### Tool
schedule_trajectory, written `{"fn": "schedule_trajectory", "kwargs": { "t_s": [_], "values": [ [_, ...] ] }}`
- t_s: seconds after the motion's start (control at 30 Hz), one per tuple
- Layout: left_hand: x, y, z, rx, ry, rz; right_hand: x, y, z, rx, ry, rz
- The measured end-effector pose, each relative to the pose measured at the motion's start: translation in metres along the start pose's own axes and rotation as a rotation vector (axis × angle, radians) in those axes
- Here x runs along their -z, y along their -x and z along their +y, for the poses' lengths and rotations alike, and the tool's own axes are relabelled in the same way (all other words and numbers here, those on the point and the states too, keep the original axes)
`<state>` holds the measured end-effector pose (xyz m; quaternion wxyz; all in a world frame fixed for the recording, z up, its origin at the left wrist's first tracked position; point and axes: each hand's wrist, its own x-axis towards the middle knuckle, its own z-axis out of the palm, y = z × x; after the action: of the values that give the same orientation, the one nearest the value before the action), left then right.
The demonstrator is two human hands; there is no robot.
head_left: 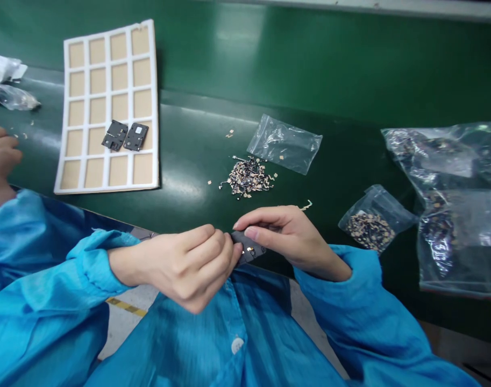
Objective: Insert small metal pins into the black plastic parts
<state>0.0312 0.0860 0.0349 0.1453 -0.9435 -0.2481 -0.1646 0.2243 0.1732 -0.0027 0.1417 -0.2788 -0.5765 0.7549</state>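
Head view: the left hand (pixel 184 266) and right hand (pixel 291 236) pinch a dark rectangular plate (pixel 249 246) between them at the near edge of the green surface (pixel 197 140), fingers (pixel 261 219) closed narrowly on it. Two similar plates (pixel 135 136) lie on a white gridded tray (pixel 108 188) (a co-worker's hand (pixel 1 153) rests far left).

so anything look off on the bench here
Yes: a loose heap of small metallic scraps lies bare on the green bench, with stray bits around it, beside a clear plastic bag. It looks spilled, since similar pieces sit bagged nearby.
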Motion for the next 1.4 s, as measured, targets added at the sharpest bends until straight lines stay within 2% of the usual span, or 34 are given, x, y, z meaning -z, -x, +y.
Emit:
{"fn": "schedule_trajectory", "kwargs": {
  "t_s": [0.13,0.3,0.43,0.57,0.63,0.7,0.83,0.93,1.03,1.13,1.4],
  "values": [
    [0.006,-0.004,0.000,-0.010,-0.010,-0.053,-0.001,-0.001,0.001,0.004,0.040,0.027],
    [0.007,-0.004,0.003,0.153,0.064,-0.090,-0.002,0.000,0.003,0.036,0.058,0.091],
    [-0.004,0.005,0.007,0.435,0.227,-0.012,-0.001,0.004,0.000,0.145,0.188,0.167],
    [-0.016,0.013,0.012,0.799,0.616,0.151,-0.001,0.007,-0.003,0.275,0.316,0.199],
    [-0.020,0.014,0.014,0.960,0.834,0.170,-0.001,0.008,-0.003,0.295,0.318,0.210],
    [-0.022,0.014,0.016,1.052,0.939,0.188,-0.001,0.008,-0.001,0.262,0.268,0.203],
    [-0.022,0.013,0.019,1.032,0.824,0.286,0.000,0.005,-0.001,0.103,0.176,0.007],
    [-0.019,0.012,0.019,0.950,0.708,0.285,0.001,0.003,-0.002,0.022,0.185,-0.096],
    [-0.017,0.011,0.019,0.873,0.650,0.258,0.001,0.001,-0.004,0.017,0.188,-0.102],
    [-0.017,0.010,0.019,0.852,0.661,0.222,0.000,0.001,-0.005,0.056,0.247,-0.095],
    [-0.023,0.001,0.019,0.997,0.860,0.231,-0.004,0.004,-0.001,0.179,0.339,-0.044]
  ]
}}
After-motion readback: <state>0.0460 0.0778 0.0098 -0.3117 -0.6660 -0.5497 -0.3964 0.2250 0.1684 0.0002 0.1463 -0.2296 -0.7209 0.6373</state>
